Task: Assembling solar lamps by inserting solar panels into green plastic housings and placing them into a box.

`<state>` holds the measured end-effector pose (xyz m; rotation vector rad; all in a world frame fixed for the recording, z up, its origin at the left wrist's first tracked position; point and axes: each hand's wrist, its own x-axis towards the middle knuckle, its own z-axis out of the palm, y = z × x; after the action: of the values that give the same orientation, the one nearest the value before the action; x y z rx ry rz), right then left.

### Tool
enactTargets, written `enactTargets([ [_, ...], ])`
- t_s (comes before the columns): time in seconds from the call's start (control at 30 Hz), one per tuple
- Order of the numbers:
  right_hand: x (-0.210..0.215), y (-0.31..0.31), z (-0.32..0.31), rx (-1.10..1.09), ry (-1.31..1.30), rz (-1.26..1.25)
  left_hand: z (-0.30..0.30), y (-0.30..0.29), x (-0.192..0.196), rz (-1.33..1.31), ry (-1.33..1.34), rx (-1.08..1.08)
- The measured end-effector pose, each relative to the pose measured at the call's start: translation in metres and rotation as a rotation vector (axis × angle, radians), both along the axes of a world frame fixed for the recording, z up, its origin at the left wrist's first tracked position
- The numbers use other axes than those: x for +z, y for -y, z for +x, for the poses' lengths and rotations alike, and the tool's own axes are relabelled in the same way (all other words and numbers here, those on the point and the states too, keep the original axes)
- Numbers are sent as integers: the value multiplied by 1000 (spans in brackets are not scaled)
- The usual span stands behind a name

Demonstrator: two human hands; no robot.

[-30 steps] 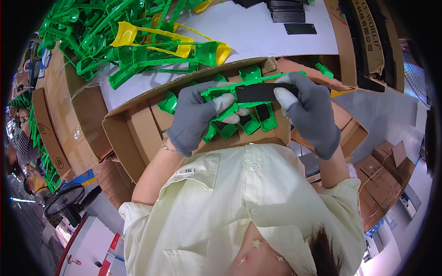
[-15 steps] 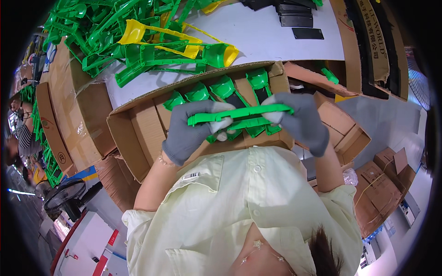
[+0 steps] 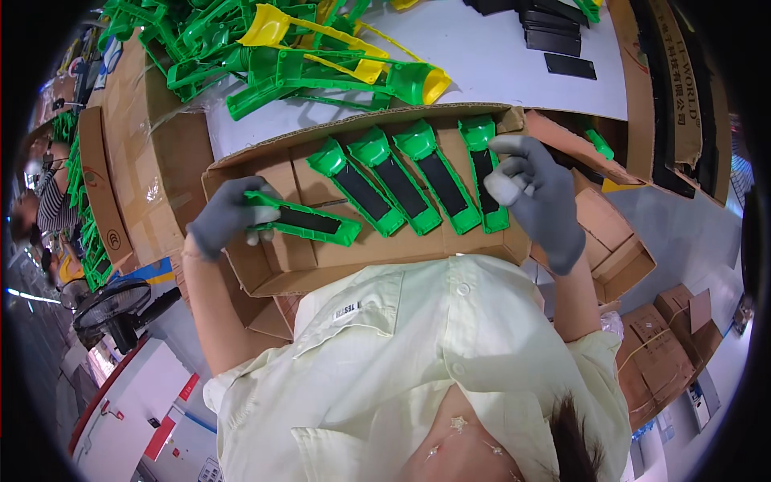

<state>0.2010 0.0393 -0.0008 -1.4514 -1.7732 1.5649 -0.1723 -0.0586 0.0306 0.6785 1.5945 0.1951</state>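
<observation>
My left hand (image 3: pixel 222 217), in a grey glove with pale fingertips, grips one end of a green plastic housing (image 3: pixel 321 227) with a black plate set in it. The housing is tilted over the left part of a shallow cardboard box (image 3: pixel 273 279). Several similar green housings (image 3: pixel 401 193) with black plates lie side by side in the box. My right hand (image 3: pixel 540 193), gloved the same way, is beside the rightmost housing (image 3: pixel 484 173). Its fingers are half bent and apart, with nothing visible between them.
Beyond the box, a heap of green plastic parts (image 3: pixel 193 52) and yellow parts (image 3: pixel 269 28) covers the white tabletop (image 3: pixel 490 76). Black plates (image 3: pixel 554 36) are stacked at the far right. Cardboard boxes (image 3: pixel 136 161) stand on the left, and a black fan (image 3: pixel 120 313) is at lower left.
Both hands held the green housing in front of me. My left hand has carried it left and lower over the box; my right hand has let go and moved apart. The view has shifted slightly.
</observation>
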Motion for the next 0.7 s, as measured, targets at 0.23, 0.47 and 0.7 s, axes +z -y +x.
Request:
enactTargets([
  [0.23,-5,-28,27,-68,88,234,46,-15,-42,407,-937,-617],
  [0.47,-6,-116,75,-93,369,591,126,-122,28,1218,-826,-872],
  [0.7,-19,-167,68,431,599,815,140,-178,-25,1181,-852,-1433],
])
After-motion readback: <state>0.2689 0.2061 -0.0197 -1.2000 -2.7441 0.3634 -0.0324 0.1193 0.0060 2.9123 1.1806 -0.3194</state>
